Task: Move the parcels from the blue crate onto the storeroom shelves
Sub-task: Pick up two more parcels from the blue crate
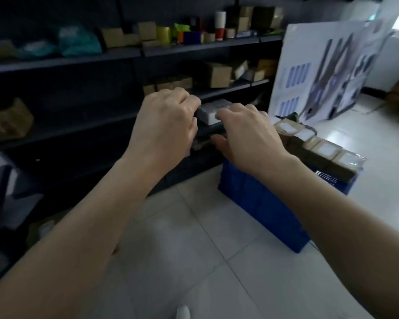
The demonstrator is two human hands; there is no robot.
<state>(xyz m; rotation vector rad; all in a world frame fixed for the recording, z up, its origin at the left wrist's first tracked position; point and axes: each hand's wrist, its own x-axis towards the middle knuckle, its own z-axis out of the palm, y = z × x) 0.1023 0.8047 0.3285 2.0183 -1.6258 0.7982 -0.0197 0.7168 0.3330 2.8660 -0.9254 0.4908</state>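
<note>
A blue crate (260, 201) stands on the tiled floor by the dark shelves (83, 125). A row of brown parcels with white labels (325, 150) lies along its far rim. Both hands hold one grey parcel with a white label (211, 111) in front of the lower shelf edge. My left hand (166, 120) grips its left end with curled fingers. My right hand (247, 132) covers its right side, thumb underneath. Most of the parcel is hidden by the hands.
Cardboard boxes (217, 73), cups and green bags (78, 41) fill the upper shelves. A brown box (8, 120) sits on the left shelf. A large white printed board (327, 72) leans beyond the crate. Pale floor tiles (182, 249) stretch below my arms.
</note>
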